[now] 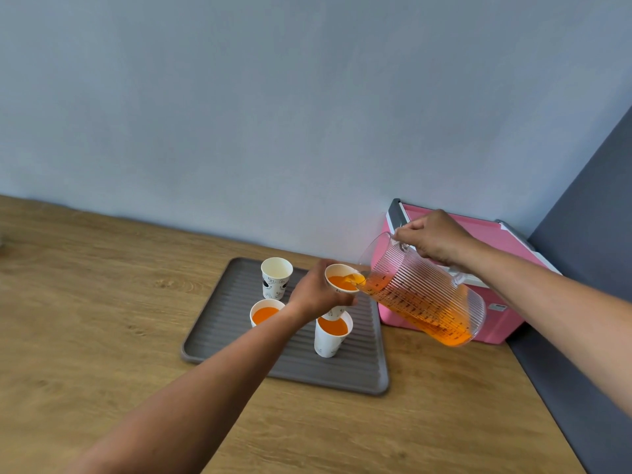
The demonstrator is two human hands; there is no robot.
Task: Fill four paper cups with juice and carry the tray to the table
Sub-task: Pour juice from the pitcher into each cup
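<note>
A grey ribbed tray (239,350) lies on the wooden counter. My left hand (316,292) grips a paper cup (342,282) tilted above the tray, with orange juice in it. My right hand (432,236) holds the handle of a clear ribbed jug (424,292), tipped so its spout meets the cup's rim and juice runs in. Two cups with juice stand on the tray, one front left (265,313), one front right (330,335). An empty patterned cup (276,277) stands at the tray's back left.
A pink cooler box (492,313) sits against the wall right behind the jug. A dark grey wall panel (588,268) borders the counter's right edge. The wooden counter (102,319) stretches to the left and front of the tray.
</note>
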